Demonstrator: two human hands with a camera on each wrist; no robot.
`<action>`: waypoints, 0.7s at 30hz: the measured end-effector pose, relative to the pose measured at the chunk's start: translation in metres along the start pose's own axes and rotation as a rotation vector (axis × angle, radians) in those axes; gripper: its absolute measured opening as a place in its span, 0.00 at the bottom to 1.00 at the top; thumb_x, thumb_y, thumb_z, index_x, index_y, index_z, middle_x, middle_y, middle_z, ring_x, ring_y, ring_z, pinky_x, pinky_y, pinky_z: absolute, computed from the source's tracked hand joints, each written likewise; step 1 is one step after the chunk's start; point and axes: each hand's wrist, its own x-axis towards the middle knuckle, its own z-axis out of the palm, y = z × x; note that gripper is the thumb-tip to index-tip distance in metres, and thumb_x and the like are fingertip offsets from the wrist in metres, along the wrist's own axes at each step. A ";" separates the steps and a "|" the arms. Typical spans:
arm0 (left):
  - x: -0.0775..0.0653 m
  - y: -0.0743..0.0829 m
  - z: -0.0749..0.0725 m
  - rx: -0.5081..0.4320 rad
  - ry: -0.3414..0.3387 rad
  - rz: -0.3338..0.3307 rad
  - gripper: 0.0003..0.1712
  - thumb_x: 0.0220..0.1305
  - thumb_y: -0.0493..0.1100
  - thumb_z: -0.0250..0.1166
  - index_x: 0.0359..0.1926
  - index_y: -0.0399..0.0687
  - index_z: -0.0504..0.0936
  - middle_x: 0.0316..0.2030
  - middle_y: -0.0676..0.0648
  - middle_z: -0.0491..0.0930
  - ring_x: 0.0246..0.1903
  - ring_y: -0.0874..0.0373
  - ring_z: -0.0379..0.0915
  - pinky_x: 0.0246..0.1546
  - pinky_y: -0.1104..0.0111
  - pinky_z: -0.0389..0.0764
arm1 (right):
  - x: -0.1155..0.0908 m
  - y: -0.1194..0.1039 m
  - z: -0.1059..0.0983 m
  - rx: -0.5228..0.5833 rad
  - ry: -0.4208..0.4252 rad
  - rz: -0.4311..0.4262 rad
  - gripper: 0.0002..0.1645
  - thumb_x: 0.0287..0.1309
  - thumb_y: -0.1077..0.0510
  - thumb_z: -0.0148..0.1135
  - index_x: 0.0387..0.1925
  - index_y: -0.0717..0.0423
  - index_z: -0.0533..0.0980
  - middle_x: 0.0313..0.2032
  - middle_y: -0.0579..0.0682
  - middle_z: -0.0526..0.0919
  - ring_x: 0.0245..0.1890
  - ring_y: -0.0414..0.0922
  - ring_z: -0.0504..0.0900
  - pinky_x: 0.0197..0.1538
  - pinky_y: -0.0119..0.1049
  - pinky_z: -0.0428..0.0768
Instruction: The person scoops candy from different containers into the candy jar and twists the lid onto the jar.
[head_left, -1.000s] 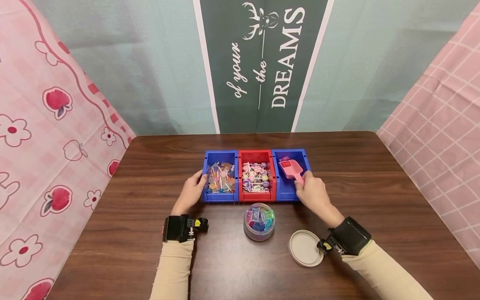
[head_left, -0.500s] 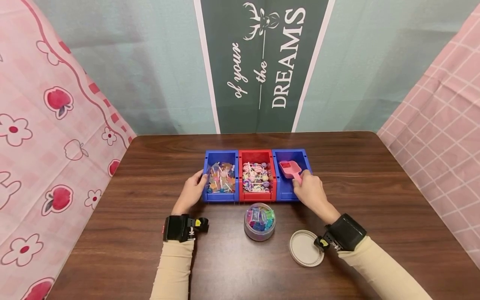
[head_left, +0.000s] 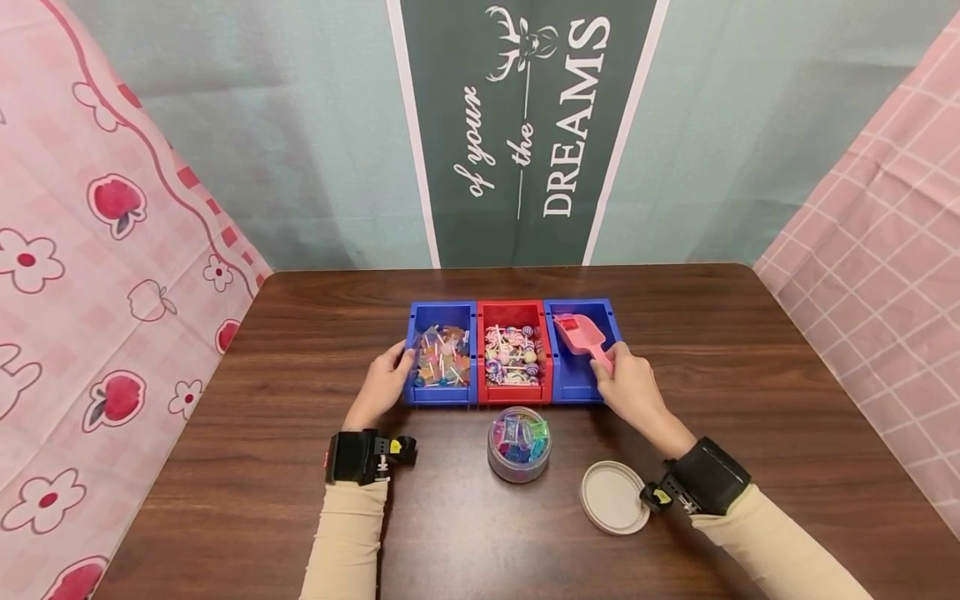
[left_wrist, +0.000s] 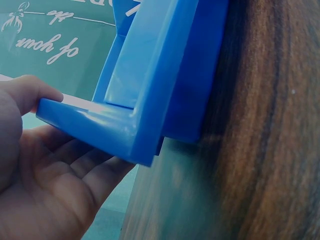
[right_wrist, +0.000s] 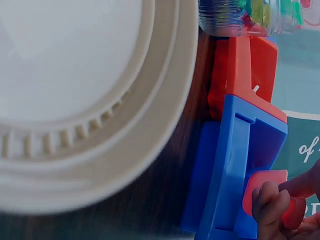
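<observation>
My right hand [head_left: 632,385] grips the handle of a pink scoop [head_left: 582,337] inside the right-hand blue bin [head_left: 577,390]. A red wrapped candy [head_left: 567,323] lies at the scoop's front. In the right wrist view, fingers curl round the handle above the blue bin's edge. My left hand [head_left: 386,379] holds the outer side of the left-hand blue bin [head_left: 442,396]; the left wrist view has the thumb at the rim of this blue bin [left_wrist: 150,75] and the fingers beneath it. That bin contains small clear and coloured lollipops [head_left: 442,354].
Between the blue bins stands a red bin [head_left: 514,393] of striped lollipops [head_left: 513,350]. In front is a clear round jar [head_left: 517,468] with colourful candies [head_left: 521,438]. An off-white lid [head_left: 613,498] lies to its right, beside the right wrist camera. Everything rests on a wooden table [head_left: 450,533].
The scoop first dipped lower in the right-hand bin, then came up with the red candy at its front. My right hand has shifted slightly right and toward me; the left stays put.
</observation>
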 end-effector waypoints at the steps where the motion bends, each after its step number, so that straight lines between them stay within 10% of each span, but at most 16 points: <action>1: 0.000 0.000 0.000 -0.002 0.000 0.000 0.28 0.73 0.46 0.45 0.67 0.34 0.61 0.58 0.30 0.72 0.50 0.43 0.70 0.59 0.46 0.70 | 0.000 -0.001 -0.001 0.003 0.000 -0.006 0.13 0.57 0.61 0.59 0.32 0.70 0.69 0.16 0.55 0.70 0.15 0.48 0.69 0.17 0.35 0.67; 21: -0.001 0.000 -0.001 0.003 -0.014 -0.014 0.30 0.74 0.48 0.43 0.68 0.35 0.59 0.59 0.30 0.70 0.51 0.43 0.71 0.59 0.46 0.70 | -0.016 0.010 -0.021 0.237 0.103 -0.154 0.08 0.57 0.68 0.58 0.35 0.69 0.68 0.18 0.62 0.80 0.10 0.42 0.74 0.11 0.26 0.72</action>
